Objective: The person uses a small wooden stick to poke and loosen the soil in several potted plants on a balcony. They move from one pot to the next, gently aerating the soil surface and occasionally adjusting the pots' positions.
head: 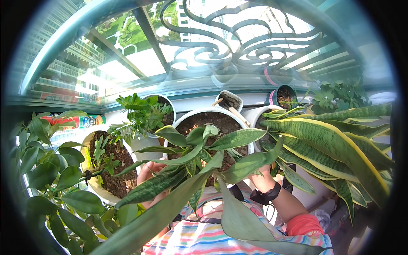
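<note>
A round white pot (210,112) with dark soil stands before me, and a snake plant (188,162) with long green leaves spreads over it. At the pot's left side is my left hand (152,170), its fingers bent close to the rim. Snake plant leaves cover part of that hand. My right hand (259,177) is by the pot's right side, mostly behind a broad leaf, with a black band (266,193) at the wrist. Whether either hand grips the rim is hidden.
A yellow-edged snake plant (318,143) crowds the right. Left are a leafy shrub (70,172) and a soil-filled pot (111,165). Behind stand a feathery-leaved plant (140,114), a small square pot (229,100) with a wooden-handled tool (239,116), a dark green pot (280,97) and a window.
</note>
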`<state>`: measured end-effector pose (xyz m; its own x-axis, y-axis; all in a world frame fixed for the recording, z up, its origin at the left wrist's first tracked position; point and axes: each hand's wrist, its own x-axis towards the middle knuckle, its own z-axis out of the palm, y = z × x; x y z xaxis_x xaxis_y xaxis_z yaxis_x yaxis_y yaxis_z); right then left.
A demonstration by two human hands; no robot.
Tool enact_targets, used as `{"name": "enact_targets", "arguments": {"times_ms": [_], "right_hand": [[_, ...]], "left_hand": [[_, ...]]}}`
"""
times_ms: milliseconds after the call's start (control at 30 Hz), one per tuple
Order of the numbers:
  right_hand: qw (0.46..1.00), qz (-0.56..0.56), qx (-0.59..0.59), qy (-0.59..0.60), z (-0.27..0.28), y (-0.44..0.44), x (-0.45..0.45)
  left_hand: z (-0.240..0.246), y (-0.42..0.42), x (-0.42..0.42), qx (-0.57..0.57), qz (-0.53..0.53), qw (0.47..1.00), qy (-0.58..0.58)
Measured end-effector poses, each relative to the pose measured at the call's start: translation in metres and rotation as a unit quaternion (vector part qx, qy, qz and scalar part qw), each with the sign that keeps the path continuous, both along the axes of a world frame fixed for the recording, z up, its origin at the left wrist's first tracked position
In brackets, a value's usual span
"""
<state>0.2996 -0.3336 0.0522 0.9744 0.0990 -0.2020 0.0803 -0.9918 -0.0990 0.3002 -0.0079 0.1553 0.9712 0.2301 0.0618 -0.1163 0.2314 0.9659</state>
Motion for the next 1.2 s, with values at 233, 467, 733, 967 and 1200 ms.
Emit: {"name": "enact_targets", "arguments": {"times_ms": [233, 467, 733, 967, 1200], "right_hand": [[0.995, 0.018, -0.058, 0.081, 0.023, 0.009, 0.015], [0.973, 0.006, -0.144, 0.182, 0.048, 0.024, 0.028], [0.977, -0.037, -0.115, 0.173, 0.039, 0.023, 0.026], [0.980, -0.022, -0.108, 0.164, 0.028, 0.016, 0.019], [0.990, 0.033, -0.105, 0.087, 0.037, 0.015, 0.017]], "left_hand": [[-0.018, 0.010, -0.005, -0.107, 0.014, 0.988, 0.107], [-0.043, 0.031, -0.031, 0.145, 0.017, 0.963, 0.224], [-0.059, 0.027, -0.075, 0.432, 0.013, 0.891, 0.140], [-0.069, 0.013, -0.069, 0.502, -0.028, 0.861, 0.078], [-0.075, 0.015, -0.066, 0.525, -0.037, 0.848, 0.057]]}}
